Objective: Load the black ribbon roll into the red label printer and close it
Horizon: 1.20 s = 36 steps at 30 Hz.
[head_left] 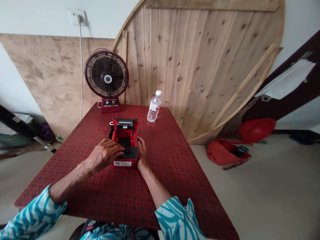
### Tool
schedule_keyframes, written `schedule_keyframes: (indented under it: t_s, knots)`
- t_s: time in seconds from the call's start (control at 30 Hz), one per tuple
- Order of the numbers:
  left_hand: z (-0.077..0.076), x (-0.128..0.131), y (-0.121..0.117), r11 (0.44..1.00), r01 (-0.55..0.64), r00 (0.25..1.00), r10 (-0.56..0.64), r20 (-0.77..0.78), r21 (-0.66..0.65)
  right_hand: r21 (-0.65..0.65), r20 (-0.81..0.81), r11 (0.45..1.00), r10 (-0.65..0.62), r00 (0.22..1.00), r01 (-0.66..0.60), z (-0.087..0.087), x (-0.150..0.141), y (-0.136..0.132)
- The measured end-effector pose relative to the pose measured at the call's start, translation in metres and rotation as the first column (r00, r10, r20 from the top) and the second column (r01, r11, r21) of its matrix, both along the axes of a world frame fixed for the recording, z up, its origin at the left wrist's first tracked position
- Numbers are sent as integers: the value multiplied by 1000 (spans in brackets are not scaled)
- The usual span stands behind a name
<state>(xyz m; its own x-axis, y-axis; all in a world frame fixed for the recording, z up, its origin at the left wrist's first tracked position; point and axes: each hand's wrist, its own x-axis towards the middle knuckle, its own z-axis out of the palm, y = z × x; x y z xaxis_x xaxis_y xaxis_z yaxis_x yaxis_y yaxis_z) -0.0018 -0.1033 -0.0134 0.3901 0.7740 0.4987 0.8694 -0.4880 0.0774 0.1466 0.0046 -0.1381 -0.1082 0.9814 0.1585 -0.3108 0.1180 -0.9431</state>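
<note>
A red and black label printer (135, 161) sits on the table with its lid (125, 124) raised, so the dark inside shows. From the left, my left hand (106, 151) reaches over the printer's front part. Its fingers are bent and close together, with their tips at the black front panel; what they pinch, if anything, is hidden. My right hand (142, 151) is curled against the printer's right side and grips it. Just behind my left hand, beside the printer, stands a black roll with a pale core (111, 124), partly covered.
The table (165, 173) has a red patterned cover. At its back edge stand a dark red fan (107, 78) and a clear water bottle (153, 106). A round wooden board (190, 66) leans on the wall. On the floor to the right lie a red bag (217, 153) and a red basin (257, 130).
</note>
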Motion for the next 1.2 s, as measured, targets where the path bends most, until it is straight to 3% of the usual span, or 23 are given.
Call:
schedule_keyframes:
  t_s: [0.3,0.43,0.67,1.0,1.2]
  knots:
    - [-4,-6,2,1000,-3,998,3,-57,4,-11,2,1000,0,1000,0,2,-1,0]
    - [-4,-4,6,996,32,996,-25,-87,78,-7,-5,1000,17,1000,-17,2,0,0]
    - [3,10,-17,987,37,997,-26,-70,156,-31,-10,1000,-6,1000,6,7,0,-2]
    - [-19,16,-32,986,-67,998,67,1,152,-24,-2,1000,-13,1000,13,8,0,-2]
    - [-36,16,-33,981,-50,994,30,107,185,11,63,1000,-15,998,14,38,-2,29]
